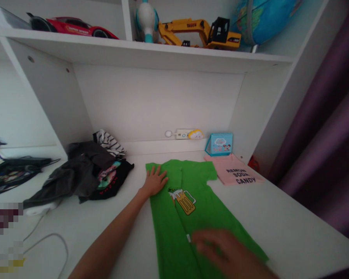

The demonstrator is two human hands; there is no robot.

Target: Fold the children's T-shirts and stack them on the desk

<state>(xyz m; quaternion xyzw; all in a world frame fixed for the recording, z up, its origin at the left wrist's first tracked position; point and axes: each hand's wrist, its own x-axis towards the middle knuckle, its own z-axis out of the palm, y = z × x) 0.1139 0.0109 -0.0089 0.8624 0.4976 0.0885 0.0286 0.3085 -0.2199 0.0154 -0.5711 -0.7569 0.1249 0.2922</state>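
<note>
A green T-shirt point(203, 182) with a beer mug print lies on the white desk, its left side folded inward over the front. My left hand point(156, 181) rests flat on the folded sleeve part near the collar, fingers spread. Over the lower part of the shirt is my right hand point(223, 248), smeared by motion, close to a small white tag point(188, 238) at the folded edge. Whether its fingers hold any cloth cannot be made out. The shirt's lower end runs out of view.
Dark crumpled clothes point(84, 170) lie at the left, beside a hanger point(14, 170). A folded pink shirt point(235, 170) and a blue desk calendar point(220, 144) are at the back right. A power strip point(184, 134) is by the back wall. Overhead, a shelf point(163, 54) holds toys.
</note>
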